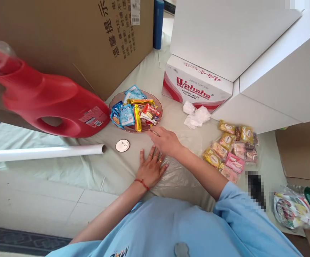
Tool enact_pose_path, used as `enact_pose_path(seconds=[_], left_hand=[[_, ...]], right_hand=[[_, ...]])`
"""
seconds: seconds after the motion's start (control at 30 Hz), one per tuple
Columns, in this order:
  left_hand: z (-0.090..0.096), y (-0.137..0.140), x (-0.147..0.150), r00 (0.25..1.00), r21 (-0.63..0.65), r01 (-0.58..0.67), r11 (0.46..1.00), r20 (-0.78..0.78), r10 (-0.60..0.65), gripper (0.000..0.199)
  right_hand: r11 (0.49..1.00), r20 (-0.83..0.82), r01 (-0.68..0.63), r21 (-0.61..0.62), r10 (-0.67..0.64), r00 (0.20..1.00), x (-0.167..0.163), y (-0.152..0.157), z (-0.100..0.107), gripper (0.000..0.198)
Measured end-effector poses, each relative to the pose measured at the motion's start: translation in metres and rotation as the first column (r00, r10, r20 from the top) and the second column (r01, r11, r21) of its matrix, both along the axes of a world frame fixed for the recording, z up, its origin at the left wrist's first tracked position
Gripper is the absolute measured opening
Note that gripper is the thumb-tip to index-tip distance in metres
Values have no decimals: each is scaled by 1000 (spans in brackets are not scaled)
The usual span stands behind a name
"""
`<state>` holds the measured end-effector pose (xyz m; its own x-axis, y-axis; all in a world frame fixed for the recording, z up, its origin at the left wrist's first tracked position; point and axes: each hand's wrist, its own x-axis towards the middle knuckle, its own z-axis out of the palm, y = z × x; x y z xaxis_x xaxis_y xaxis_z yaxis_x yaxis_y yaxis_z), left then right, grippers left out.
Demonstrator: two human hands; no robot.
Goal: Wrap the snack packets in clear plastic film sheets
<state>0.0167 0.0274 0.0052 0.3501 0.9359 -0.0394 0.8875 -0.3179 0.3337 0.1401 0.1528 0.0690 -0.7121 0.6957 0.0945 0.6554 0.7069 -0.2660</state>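
Note:
My left hand [151,168] lies flat with fingers spread, partly on a clear plastic bag or sheet [180,175] on the pale cloth. Just beyond it, my right hand [168,142] reaches left with its fingers extended at the near right rim of a pinkish glass bowl [158,123]; whether they touch the rim I cannot tell. I see nothing held in either hand. Blue sachets [127,115], yellow wrapped bars [137,117] and a red snack packet [149,113] fill the bowl. A small round disc [122,145] lies left of my hands.
A pile of wrapped snacks [227,151] and crumpled white tissue [196,115] lie on the right. A Wahaha carton [198,85] stands behind. Leftward are a big red jug [55,96], a white tube [45,152] and a tall cardboard box [71,35].

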Motion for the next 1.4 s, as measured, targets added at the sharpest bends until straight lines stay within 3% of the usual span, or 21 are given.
enact_pose_path(seconds=[0.1, 0.2, 0.3, 0.37, 0.43, 0.5, 0.57, 0.63, 0.7, 0.77, 0.83, 0.9, 1.03, 1.17, 1.23, 1.3, 1.4], left_hand=[[0, 0, -2, 1000, 13, -10, 1000, -16, 10, 57], [0, -1, -2, 1000, 34, -10, 999, -24, 11, 59], [1, -1, -3, 1000, 23, -3, 1000, -18, 3, 59], [1, 0, -3, 1000, 16, 2, 1000, -13, -2, 59], [0, 0, -3, 1000, 19, 5, 1000, -10, -4, 60], [-2, 0, -3, 1000, 24, 6, 1000, -8, -5, 60], [-3, 0, -3, 1000, 24, 8, 1000, -8, -8, 61], [-4, 0, -3, 1000, 23, 9, 1000, -12, -8, 61], [-4, 0, -3, 1000, 25, 7, 1000, -18, -6, 61], [-4, 0, -3, 1000, 31, 4, 1000, -24, -3, 61], [-4, -1, -2, 1000, 41, 2, 999, -26, -1, 61], [-4, -1, -2, 1000, 50, 0, 999, -29, 1, 61], [-2, 0, -1, 999, 40, 1, 999, -42, 0, 60], [0, 1, 0, 999, 20, -1, 1000, -36, 2, 60], [1, 1, 0, 999, 19, -3, 1000, -34, 4, 60], [0, 2, 0, 1000, 19, -3, 1000, -29, 3, 60], [-1, 2, -2, 1000, 17, 12, 1000, -19, -12, 61]], right_hand=[[998, 110, 46, 35, -50, 993, -23, 28, -11, 27], [995, 102, 96, 4, -96, 990, -23, 38, -17, 19], [992, -125, 96, -84, -106, 986, -11, 27, -13, 14], [967, -366, 145, -210, -215, 905, -2, 12, -7, 14], [893, -571, 185, -410, -409, 712, 8, -2, -2, 21], [781, -668, 144, -608, -601, 438, 19, -10, 1, 27], [668, -657, 34, -743, -738, 153, 32, -7, 1, 34], [567, -561, -94, -818, -824, -82, 46, 3, -1, 38], [477, -433, -191, -858, -871, -231, 59, 16, -4, 38], [421, -341, -254, -871, -889, -305, 68, 26, -6, 35], [409, -311, -316, -856, -896, -317, 72, 27, -5, 32], [434, -352, -374, -819, -896, -269, 73, 18, -1, 29], [574, -571, -340, -745, -812, -120, 87, -27, 19, 33], [698, -700, -84, -711, -714, -3, 142, -88, 39, 37], [735, -739, 105, -670, -674, 2, 180, -118, 45, 33], [719, -760, 329, -611, -650, 11, 218, -147, 50, 33], [597, -734, 661, -454, -671, 102, 264, -184, 58, 34]])
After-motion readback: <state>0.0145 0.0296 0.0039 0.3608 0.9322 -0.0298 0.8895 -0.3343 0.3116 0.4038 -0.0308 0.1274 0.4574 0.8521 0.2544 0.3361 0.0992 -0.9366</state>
